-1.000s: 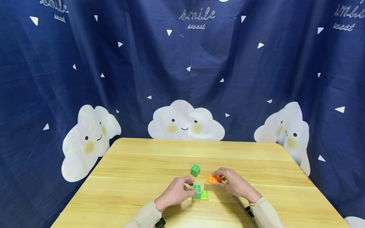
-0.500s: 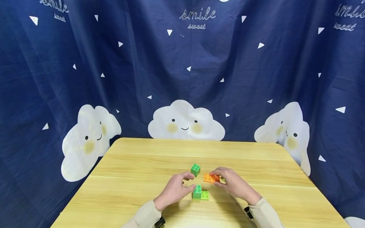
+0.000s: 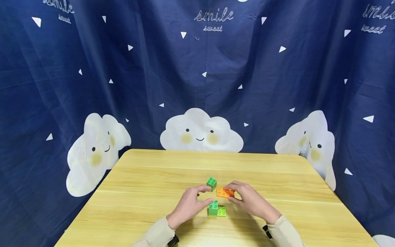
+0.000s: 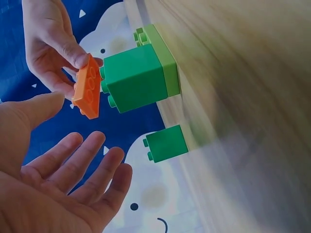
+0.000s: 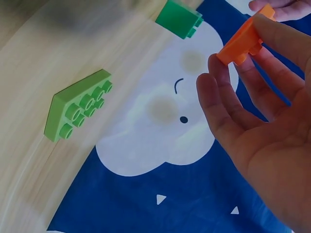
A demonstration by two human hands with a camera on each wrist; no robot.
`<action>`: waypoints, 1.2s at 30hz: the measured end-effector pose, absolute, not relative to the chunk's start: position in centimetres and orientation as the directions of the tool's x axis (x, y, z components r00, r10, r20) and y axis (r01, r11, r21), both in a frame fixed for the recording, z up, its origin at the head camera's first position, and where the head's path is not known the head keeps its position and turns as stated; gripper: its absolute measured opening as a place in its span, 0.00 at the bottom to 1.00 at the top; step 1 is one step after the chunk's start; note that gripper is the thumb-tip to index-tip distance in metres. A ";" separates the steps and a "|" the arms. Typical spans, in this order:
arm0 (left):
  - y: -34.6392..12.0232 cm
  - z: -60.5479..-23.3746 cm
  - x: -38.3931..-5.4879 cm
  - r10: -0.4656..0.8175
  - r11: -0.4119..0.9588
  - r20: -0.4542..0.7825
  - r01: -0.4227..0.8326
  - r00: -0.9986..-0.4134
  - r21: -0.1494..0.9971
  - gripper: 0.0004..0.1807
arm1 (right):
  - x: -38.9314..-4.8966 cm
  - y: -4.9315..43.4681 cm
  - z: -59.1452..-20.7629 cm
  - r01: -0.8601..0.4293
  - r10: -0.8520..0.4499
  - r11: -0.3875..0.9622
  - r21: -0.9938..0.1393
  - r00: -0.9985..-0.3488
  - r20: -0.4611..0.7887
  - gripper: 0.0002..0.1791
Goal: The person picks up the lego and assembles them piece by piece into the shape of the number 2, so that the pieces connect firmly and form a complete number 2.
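My right hand (image 3: pixel 251 202) pinches a flat orange building brick (image 4: pixel 88 89) between thumb and fingers, raised off the table. My left hand (image 3: pixel 189 207) has its fingers spread and holds nothing; its thumb is near a green brick (image 3: pixel 213 209). That green brick sits on one half of a lime plate brick (image 3: pixel 222 211), whose other studs are bare. Behind them stands another green brick (image 3: pixel 211 183), apart from the rest. In the left wrist view the orange brick is beside the stacked green one's studs, with the left thumb close by.
On the wooden table (image 3: pixel 148 192) lies another lime brick (image 5: pixel 80 104) with several studs, seen in the right wrist view; in the head view the right hand hides it. A dark blue curtain (image 3: pixel 148 68) with cloud prints surrounds the table's far edges.
The right hand has carried the orange brick leftward. The left hand has let go of the stacked green brick and spread its fingers.
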State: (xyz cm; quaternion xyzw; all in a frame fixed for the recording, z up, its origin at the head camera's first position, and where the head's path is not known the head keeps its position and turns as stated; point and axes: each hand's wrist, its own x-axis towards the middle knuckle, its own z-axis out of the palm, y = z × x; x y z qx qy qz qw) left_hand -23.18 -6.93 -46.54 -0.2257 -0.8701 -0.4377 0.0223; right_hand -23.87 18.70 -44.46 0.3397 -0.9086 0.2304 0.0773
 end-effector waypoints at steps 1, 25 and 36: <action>-6.9 -46.5 -23.2 0.371 0.518 0.240 0.414 -0.897 0.749 0.23 | -23.9 18.7 -44.5 -0.657 -0.584 0.661 -0.363 -0.754 0.302 0.18; -6.9 -46.5 -23.0 0.382 0.516 0.259 0.437 -0.887 0.737 0.22 | -23.2 17.5 -44.2 -0.709 -0.643 0.605 -0.363 -0.704 0.302 0.17; -7.1 -46.4 -23.1 0.406 0.554 0.238 0.445 -0.882 0.703 0.17 | -23.0 17.1 -44.5 -0.715 -0.662 0.584 -0.384 -0.693 0.284 0.16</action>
